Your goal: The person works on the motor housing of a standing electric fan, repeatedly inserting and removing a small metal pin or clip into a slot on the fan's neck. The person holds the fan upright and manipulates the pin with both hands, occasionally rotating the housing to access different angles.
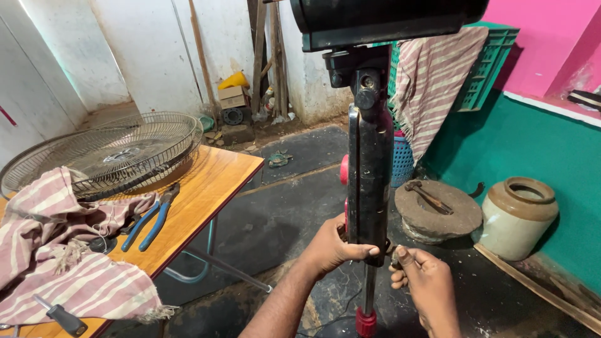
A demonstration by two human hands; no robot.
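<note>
Wire fan guard [106, 153], blue-handled pliers [150, 219], striped cloth [69, 263] on wooden table [213, 178].

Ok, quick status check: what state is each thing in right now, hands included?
Left hand: gripping the fan stand's lower end.
Right hand: fingertips at the same joint.
Fan stand: upright, guard off.
Fan guard: detached, lying on the table.
Pliers: closed, lying flat.
Striped cloth: crumpled.
Clay jar: upright, uncovered.
</note>
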